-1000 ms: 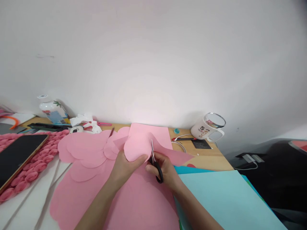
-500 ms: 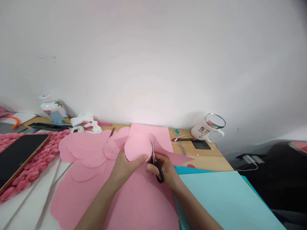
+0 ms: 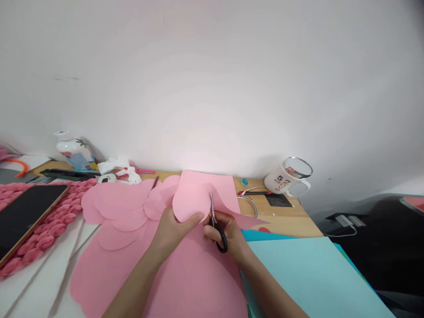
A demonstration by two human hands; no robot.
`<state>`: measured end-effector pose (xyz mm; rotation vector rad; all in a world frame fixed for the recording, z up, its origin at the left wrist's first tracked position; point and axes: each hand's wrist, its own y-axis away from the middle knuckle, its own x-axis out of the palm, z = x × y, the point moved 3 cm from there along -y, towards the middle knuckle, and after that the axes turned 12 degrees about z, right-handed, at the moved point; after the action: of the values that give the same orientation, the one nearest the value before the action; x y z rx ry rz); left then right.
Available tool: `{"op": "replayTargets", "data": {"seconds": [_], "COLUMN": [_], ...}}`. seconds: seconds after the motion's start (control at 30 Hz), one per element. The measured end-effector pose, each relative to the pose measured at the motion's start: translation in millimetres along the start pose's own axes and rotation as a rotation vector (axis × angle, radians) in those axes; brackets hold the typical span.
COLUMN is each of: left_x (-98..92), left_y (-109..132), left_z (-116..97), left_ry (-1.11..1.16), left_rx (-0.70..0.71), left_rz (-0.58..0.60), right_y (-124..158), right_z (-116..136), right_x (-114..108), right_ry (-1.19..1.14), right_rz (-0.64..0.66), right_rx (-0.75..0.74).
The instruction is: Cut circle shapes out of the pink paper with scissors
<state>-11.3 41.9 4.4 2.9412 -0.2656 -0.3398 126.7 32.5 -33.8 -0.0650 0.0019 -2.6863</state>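
left hand (image 3: 172,232) at 7 o'clock of rounded pink paper (image 3: 191,201), its fingers pinching paper's near edge. right hand (image 3: 229,232) at 4 o'clock, fingers wrapped around black-handled scissors (image 3: 221,242), blades (image 3: 212,206) pointing toward 12 o'clock along paper's 3 o'clock side. from paper: large pink sheets (image 3: 198,282) at 6, light blue sheet (image 3: 308,269) at 4, phone (image 3: 28,216) at 9.

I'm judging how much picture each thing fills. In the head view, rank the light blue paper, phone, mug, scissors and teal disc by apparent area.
Largest to smallest:
1. Light blue paper
2. Phone, cut off by the left edge
3. Mug
4. Scissors, partly covered by the right hand
5. Teal disc
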Motion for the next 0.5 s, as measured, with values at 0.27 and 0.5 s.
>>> {"op": "replayTargets", "data": {"seconds": [0.27, 0.5], "left_x": [0.3, 0.0], "left_y": [-0.3, -0.2], "left_z": [-0.1, 0.2], "left_ry": [-0.026, -0.003], "left_rx": [-0.016, -0.003], "left_rz": [0.028, 0.034], "right_y": [0.1, 0.5], "right_z": [-3.9, -1.9], "right_x": [-0.2, 0.4], "right_ry": [-0.029, -0.016], "right_rz": [-0.014, 0.0], "right_rx": [-0.003, -0.032]}}
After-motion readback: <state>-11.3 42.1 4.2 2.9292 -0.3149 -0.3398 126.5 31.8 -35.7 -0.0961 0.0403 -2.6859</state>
